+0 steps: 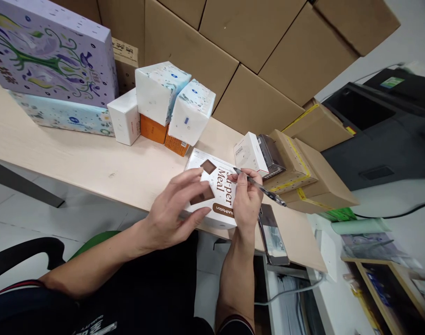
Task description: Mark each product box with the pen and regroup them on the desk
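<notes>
A white "Super Meal" box (220, 190) with brown print lies at the front edge of the wooden table, in front of me. My left hand (175, 204) is over its left side with the fingers apart. Whether those fingertips touch the box or hover just above it, I cannot tell. At the box's right side, my right hand (247, 197) grips a dark pen (273, 197) between thumb and fingers. The pen slants down to the right, one end near the box's printed top. Part of the lettering is hidden behind the right hand.
White-and-blue boxes (160, 95) rest on orange boxes (153, 129) at the back. A large purple box (59, 56) stands left. A white power bank box (249, 153) and taped cartons (320, 174) are on the right. A phone (273, 235) lies near the right forearm.
</notes>
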`<state>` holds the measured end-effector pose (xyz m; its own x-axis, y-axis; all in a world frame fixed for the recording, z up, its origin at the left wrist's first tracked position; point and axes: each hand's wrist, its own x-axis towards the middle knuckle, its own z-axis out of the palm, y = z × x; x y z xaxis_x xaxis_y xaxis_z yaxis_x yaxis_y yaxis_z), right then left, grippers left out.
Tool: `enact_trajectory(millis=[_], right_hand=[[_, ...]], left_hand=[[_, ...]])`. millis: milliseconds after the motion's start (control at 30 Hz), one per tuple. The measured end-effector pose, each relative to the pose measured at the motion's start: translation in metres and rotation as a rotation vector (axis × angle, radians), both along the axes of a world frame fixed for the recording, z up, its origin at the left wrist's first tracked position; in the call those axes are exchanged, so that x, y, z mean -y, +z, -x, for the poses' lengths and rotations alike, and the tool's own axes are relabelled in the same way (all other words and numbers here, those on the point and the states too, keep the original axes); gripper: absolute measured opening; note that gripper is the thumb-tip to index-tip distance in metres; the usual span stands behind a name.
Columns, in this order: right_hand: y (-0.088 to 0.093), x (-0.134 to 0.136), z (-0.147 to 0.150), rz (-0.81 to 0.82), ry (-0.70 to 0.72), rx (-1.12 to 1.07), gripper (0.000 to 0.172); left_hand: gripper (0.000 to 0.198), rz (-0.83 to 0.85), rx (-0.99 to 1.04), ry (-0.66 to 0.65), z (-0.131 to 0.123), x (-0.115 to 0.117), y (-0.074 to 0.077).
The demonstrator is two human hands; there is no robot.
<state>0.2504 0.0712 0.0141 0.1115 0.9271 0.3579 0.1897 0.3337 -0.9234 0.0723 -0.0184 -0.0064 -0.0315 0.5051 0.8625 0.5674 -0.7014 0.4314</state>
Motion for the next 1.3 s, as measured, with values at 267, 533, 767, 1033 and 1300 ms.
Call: enact_trajectory(millis=[267,533,767,1033,1300], right_hand=[[0.0,0.004,-0.006,-0.044,-0.001,0.119,0.027],[-0.011,0.019,-0.012,0.005,-0.057,-0.124,0.033],[-0.027,0.033,0.004,-0.01,-0.078,-0.262,0.034],[-0.006,0.039,0.004,-0.032,-0.059,-0.438,0.035],[-0.006,0.032,-0.037,0.208,-0.167,-0.26,0.041]], left_hand=[[0.07,0.5,-0.248,0.058,0.031,0.008,-0.039],[0.079,0.441,0.042,-0.045,0.0,0.019,-0.016],[0.053,0.17,-0.089,0.19,-0.007,0.01,0.028],[0.024,-0.142,-0.537,0.321,-0.021,0.007,0.06],[0.021,-0.33,-0.737,0.189,-0.055,0.002,0.038]])
